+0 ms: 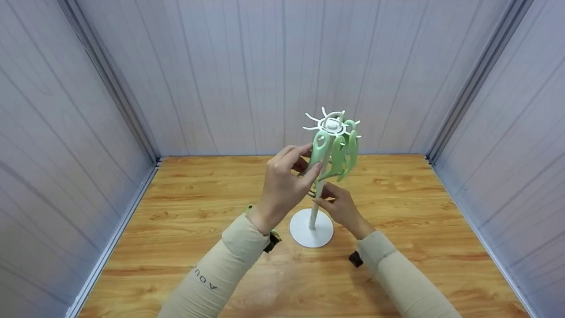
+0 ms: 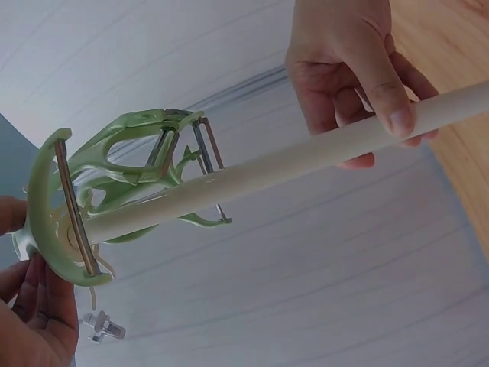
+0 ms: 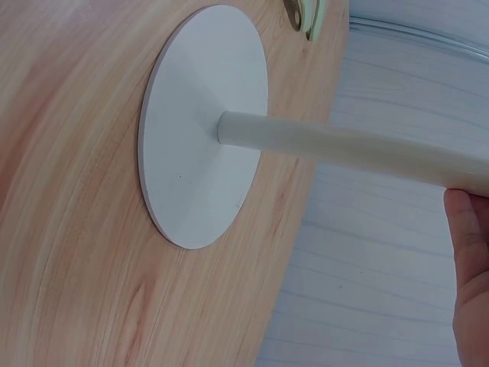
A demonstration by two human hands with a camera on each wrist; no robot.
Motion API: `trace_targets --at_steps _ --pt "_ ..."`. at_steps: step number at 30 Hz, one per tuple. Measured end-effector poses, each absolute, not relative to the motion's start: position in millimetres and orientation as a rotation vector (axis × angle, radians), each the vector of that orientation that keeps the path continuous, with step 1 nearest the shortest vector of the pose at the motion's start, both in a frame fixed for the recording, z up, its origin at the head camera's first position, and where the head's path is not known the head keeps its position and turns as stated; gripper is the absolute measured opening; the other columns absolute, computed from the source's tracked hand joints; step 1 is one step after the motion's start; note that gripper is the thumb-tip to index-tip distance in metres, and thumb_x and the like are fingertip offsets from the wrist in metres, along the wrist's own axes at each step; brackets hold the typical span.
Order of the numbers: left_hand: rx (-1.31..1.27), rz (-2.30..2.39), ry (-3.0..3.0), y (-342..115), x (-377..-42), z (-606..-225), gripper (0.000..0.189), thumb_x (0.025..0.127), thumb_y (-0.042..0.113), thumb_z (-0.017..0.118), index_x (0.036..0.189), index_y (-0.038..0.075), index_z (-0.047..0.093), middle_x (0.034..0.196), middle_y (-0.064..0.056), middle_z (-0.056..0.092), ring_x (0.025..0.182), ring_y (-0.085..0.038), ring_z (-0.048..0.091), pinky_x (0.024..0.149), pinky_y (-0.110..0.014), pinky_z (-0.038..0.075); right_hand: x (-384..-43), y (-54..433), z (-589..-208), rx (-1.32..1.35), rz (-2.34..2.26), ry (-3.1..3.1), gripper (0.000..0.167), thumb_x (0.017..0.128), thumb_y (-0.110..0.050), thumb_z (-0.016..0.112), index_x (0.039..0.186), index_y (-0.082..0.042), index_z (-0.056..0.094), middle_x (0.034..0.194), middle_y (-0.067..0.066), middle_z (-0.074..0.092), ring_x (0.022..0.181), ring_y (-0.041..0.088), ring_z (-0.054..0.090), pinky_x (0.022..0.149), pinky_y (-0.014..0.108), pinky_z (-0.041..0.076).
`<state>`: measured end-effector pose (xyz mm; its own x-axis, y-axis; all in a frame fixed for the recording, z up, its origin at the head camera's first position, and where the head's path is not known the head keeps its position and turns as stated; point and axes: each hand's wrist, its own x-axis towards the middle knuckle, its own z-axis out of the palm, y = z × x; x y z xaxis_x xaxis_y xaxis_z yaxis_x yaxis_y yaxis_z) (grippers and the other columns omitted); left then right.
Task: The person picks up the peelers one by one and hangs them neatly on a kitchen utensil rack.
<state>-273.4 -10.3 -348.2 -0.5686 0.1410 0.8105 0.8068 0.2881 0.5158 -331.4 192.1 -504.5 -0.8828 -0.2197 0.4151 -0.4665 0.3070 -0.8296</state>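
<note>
My left hand (image 1: 284, 183) pinches a pale green Y-shaped peeler (image 1: 318, 152) between thumb and fingers. Its holed handle end points up, right by the hook ring (image 1: 332, 126) of a white stand. In the left wrist view, the metal blade (image 2: 76, 206) crosses the peeler's curved head, in front of the pole. More green peelers (image 1: 339, 154) hang from hooks on the right side of the ring. Lower down, my right hand (image 1: 342, 205) holds the stand's pole (image 2: 306, 164) between thumb and fingers. The round white base (image 3: 191, 176) rests on the table.
Green items (image 3: 315, 19) lie on the wooden table (image 1: 185, 198) left of the base, mostly hidden by my left forearm in the head view. Pale panelled walls (image 1: 273, 79) enclose the table at the back and both sides.
</note>
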Motion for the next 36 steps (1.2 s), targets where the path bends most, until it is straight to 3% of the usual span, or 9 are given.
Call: trace_targets --at_steps 11,17,27,36 --pt "-0.793 -1.372 -1.991 -2.2 -279.0 -351.1 0.032 0.096 0.003 0.081 0.125 -0.009 0.075 0.104 -0.016 0.075 0.077 -0.023 0.074 0.071 -0.023 0.065 -331.0 190.6 -505.8 0.575 1.616 -2.371 0.028 0.1 -0.007 0.079 0.126 -0.001 0.073 0.107 0.018 0.078 0.097 0.018 0.076 0.08 0.022 0.065" --pt "-0.791 -1.359 -1.98 -3.6 -281.6 -356.8 0.032 0.095 0.002 0.082 0.124 -0.008 0.074 0.104 -0.017 0.075 0.081 -0.025 0.075 0.075 -0.024 0.066 -332.3 190.6 -507.0 0.589 1.576 -2.371 0.024 0.1 -0.007 0.079 0.122 0.0 0.074 0.108 0.019 0.079 0.1 0.026 0.078 0.08 0.025 0.066" --pt "-0.816 -1.288 -1.982 -18.2 -286.3 -373.2 0.037 0.096 0.014 0.085 0.125 -0.007 0.074 0.107 -0.017 0.076 0.091 -0.028 0.075 0.082 -0.032 0.067 -333.6 192.6 -507.0 0.579 1.583 -2.352 0.028 0.099 -0.004 0.079 0.124 0.006 0.073 0.104 0.021 0.077 0.091 0.013 0.072 0.076 0.022 0.064" --pt "-0.733 -1.293 -2.062 -42.9 -292.5 -400.5 0.039 0.096 0.015 0.086 0.128 -0.004 0.074 0.108 -0.016 0.077 0.095 -0.028 0.076 0.079 -0.035 0.068 -333.8 191.4 -508.6 0.674 1.563 -2.319 0.023 0.099 -0.003 0.079 0.119 0.003 0.073 0.105 0.021 0.078 0.096 0.027 0.079 0.078 0.025 0.067"
